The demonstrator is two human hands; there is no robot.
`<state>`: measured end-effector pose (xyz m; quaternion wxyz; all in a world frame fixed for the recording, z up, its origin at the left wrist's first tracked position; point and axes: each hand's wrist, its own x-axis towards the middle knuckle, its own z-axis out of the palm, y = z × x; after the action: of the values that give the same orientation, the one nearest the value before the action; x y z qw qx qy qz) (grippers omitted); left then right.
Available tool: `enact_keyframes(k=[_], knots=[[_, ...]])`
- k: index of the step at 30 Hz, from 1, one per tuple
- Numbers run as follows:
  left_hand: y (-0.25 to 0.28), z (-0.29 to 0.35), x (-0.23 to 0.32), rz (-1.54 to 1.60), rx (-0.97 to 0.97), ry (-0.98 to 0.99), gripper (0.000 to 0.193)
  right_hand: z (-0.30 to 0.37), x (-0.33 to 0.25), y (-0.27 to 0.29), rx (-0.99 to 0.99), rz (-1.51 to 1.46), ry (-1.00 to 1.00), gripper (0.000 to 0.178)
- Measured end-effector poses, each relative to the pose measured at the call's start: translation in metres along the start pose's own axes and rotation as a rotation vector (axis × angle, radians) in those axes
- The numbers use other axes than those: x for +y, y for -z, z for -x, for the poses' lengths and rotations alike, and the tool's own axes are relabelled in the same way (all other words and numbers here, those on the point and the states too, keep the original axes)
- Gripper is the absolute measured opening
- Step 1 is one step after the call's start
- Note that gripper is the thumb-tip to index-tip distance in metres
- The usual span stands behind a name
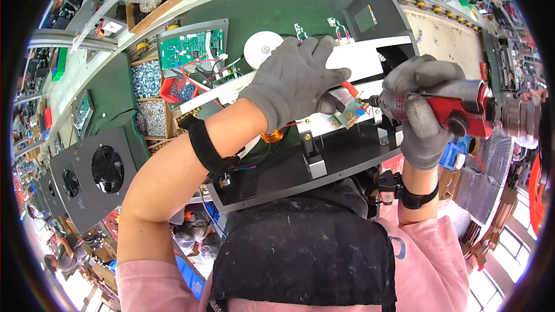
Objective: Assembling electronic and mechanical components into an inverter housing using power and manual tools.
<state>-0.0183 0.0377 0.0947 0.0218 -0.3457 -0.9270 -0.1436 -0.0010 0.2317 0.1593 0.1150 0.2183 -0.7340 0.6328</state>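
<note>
My right hand, in a grey glove, is wrapped round a red and silver power screwdriver. The driver lies almost level, its tip pointing left at a small circuit board with blue and red parts. Palm down over the white panel, my left hand, also gloved, has its fingers spread. Its thumb side is close to the small board and a red piece; whether it touches them I cannot tell. Beneath both hands is an open black metal casing. A copper coil shows below my left wrist.
A metal tray with a green circuit board and wires stands beyond my left arm. Bins of small metal screws are left of it. A white disc is beside my left hand. A black fan panel stands at far left.
</note>
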Motion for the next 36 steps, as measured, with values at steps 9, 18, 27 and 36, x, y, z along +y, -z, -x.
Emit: enact_keyframes(k=[9, 18, 27, 36], knots=[[0.002, -0.003, -0.001, -0.003, -0.086, 0.008, 0.044, 0.000, -0.011, 0.034, 0.062, -0.334, -0.021, 0.051], [0.017, 0.002, -0.008, 0.406, 0.105, 0.078, 0.040, 0.047, -0.043, 0.119, 0.271, -0.435, 0.102, 0.054], [-0.051, 0.223, -0.217, 0.250, -0.201, 1.164, 0.028, 0.074, -0.078, 0.070, 0.416, -0.192, -0.007, 0.048], [-0.146, 0.234, -0.242, 0.082, -0.311, 0.809, 0.029, 0.053, -0.107, -0.030, 1.022, 0.141, 0.020, 0.059]])
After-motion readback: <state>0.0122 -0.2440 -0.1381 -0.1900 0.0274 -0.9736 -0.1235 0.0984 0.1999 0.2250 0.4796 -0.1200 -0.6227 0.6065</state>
